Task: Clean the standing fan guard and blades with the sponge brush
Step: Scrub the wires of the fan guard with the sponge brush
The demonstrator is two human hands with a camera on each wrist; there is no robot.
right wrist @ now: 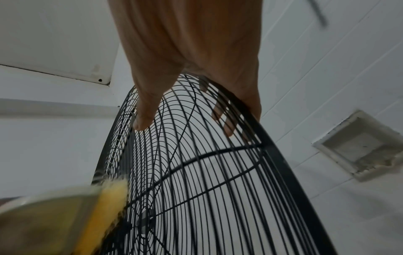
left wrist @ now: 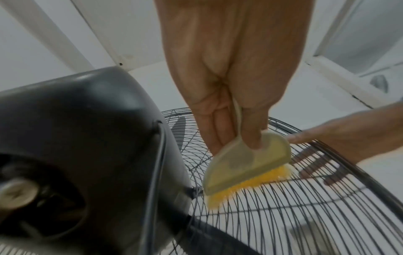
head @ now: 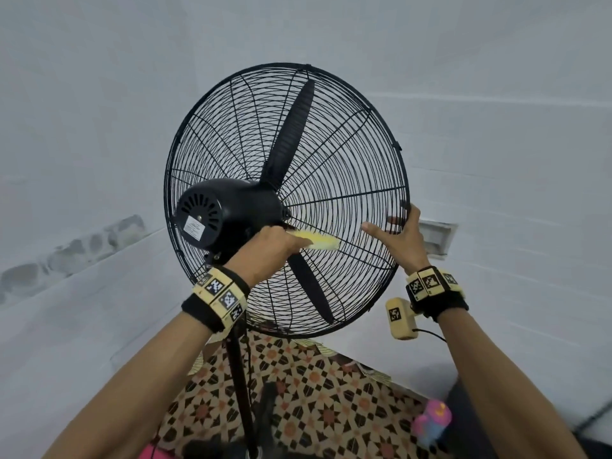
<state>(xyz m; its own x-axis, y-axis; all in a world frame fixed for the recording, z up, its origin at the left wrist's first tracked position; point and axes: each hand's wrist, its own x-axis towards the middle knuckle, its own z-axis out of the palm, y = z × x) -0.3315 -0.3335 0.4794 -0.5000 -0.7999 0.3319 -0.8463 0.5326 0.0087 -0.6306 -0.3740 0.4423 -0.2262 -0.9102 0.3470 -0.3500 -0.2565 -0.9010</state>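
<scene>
Head view: black fan (head: 288,200) seen from the back, guard (head: 351,154) filling the centre, motor (head: 225,217) at approx 8 o'clock of the guard's disc. One blade (head: 293,134) points to 12, another (head: 311,288) to approx 5. L hand (head: 270,248) grips the brush (head: 319,241), thumb along its top; the yellow sponge lies on the rear wires just right of the motor. R hand (head: 399,235) holds the rim at 3 o'clock, thumb on the back wires, fingers wrapped round to the front. Pole (head: 241,385) runs down to the patterned floor (head: 318,402).

L wrist view: L hand (left wrist: 231,82) pinches the brush (left wrist: 246,163) handle, thumb on the pale cap; sponge edge touches the guard (left wrist: 305,215) wires beside the motor (left wrist: 87,138). R hand (left wrist: 348,139) at 3 o'clock.

R wrist view: R hand (right wrist: 196,51) clasps the guard (right wrist: 218,172) rim, thumb on the near wires, fingers visible through the mesh on the far side. Brush (right wrist: 72,217) blurred at 7 o'clock, sponge against the wires. Wall (right wrist: 327,69) w/ a recessed box (right wrist: 362,146) at 3 o'clock.
</scene>
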